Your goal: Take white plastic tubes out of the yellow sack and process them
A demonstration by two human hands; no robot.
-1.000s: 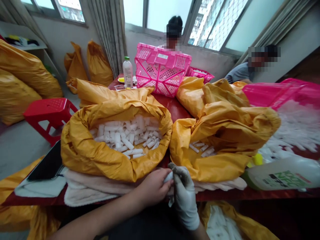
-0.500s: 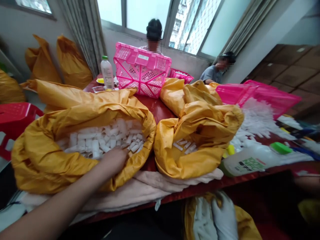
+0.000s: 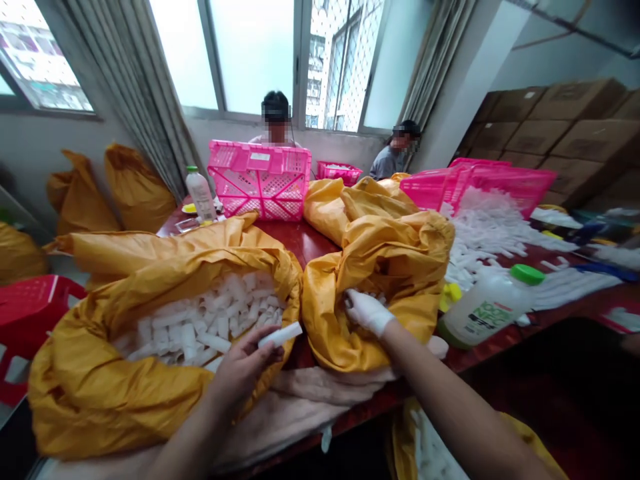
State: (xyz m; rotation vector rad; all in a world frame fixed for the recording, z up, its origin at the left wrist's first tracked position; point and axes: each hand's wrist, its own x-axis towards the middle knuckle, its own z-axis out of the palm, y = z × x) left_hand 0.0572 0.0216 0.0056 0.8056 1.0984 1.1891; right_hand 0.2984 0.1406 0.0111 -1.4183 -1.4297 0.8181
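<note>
My left hand (image 3: 243, 363) is closed around a short white plastic tube (image 3: 283, 335), held slanting above the near right rim of the large yellow sack (image 3: 115, 407). Inside that sack lies a heap of similar white tubes (image 3: 210, 320). My right hand (image 3: 367, 312), in a white glove, reaches into the smaller yellow sack (image 3: 350, 347) to the right. Its fingers are curled in toward the sack's inner left side, and whatever they hold is hidden. A few small white pieces (image 3: 377, 297) show just behind the glove.
A green-capped bottle (image 3: 493, 307) leans beside the right sack. Behind it, many white tubes (image 3: 480, 227) spill from pink baskets (image 3: 520, 187). An upright pink crate (image 3: 260, 180) stands at the back, with two people beyond. A red stool (image 3: 40, 307) is at left; another open sack (image 3: 415, 433) sits below the table edge.
My left hand has lifted out of the large sack with a tube. My right hand has moved up from the sack below the table into the smaller sack. The view has tilted up.
</note>
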